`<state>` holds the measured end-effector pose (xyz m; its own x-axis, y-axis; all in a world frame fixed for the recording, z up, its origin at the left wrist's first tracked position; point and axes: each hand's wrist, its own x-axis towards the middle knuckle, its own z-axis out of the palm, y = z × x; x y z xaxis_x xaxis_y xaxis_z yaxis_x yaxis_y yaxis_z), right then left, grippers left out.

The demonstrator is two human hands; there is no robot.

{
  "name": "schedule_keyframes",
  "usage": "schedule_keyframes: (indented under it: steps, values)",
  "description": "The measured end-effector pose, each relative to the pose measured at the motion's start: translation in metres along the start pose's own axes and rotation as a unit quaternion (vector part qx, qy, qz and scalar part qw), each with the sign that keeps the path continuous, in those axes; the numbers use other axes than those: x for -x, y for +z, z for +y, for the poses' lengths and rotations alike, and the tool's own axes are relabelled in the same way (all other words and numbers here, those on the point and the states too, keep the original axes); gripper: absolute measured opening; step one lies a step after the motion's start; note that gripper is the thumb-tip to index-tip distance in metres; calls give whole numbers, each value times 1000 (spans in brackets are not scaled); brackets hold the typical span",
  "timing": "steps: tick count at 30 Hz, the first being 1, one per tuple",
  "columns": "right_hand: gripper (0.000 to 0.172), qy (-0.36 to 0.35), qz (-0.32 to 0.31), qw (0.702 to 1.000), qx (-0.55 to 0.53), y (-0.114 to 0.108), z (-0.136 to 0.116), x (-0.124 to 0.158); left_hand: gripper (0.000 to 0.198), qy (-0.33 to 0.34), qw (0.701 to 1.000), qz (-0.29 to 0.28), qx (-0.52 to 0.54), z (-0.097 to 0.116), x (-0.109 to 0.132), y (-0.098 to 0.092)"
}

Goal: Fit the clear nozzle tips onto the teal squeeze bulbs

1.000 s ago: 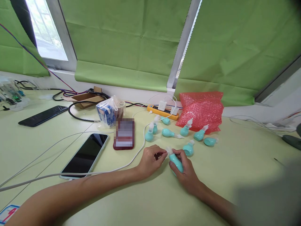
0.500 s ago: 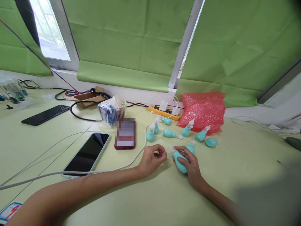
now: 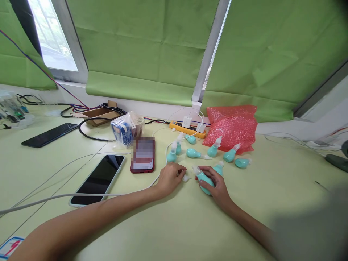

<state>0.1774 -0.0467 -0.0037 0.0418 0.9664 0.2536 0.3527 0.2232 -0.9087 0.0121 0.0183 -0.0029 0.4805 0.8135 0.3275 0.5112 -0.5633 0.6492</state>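
Grips a turquoise bulb [image 3: 205, 185] in the right hand [image 3: 220, 188], fingers wrapped round its body and thumb laid along its near side, with its clear collar [image 3: 195, 169] aimed toward the far left corner of the tabletop [image 3: 239, 221]. Holds this bulb well in from the far edge, apart from the left hand [image 3: 169, 180]. Holds left thumb and forefinger close together at their tips; cannot tell, at this size, about anything pinched between them. Has a small clear tip [image 3: 186, 178] on the tabletop just beside those fingertips.

Has another bulb [image 3: 219, 169] just beyond the right hand, partly hidden by it, and seven more bulbs [image 3: 213, 150] spread nearer the far edge, some upright with clear tips on, others lying on their sides. Behind these, shows a red bubble-wrap bag [image 3: 231, 127] along the far edge, with an orange power strip [image 3: 174, 126] near it. Has a dark-red phone [image 3: 143, 159] just beyond the left hand and, toward the tabletop's left end, a pale-cased phone [image 3: 98, 175] crossed by a white cable [image 3: 58, 197].
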Motion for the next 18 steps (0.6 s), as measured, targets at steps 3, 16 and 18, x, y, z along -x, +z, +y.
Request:
schedule_keyframes:
  steps: [3, 16, 18]
  values:
    - [25, -33, 17, 999, 36, 2, -1, 1, 23, -3, 1000, 9, 8, 4, 2, -3]
    - [11, -264, 47, 941, 207, 20, -27, 24, 42, 151, 977, -132, -70, 42, 14, -24]
    - [17, -291, 50, 934, 200, 19, -28, 24, 45, 130, 975, -180, 11, 44, 14, -25]
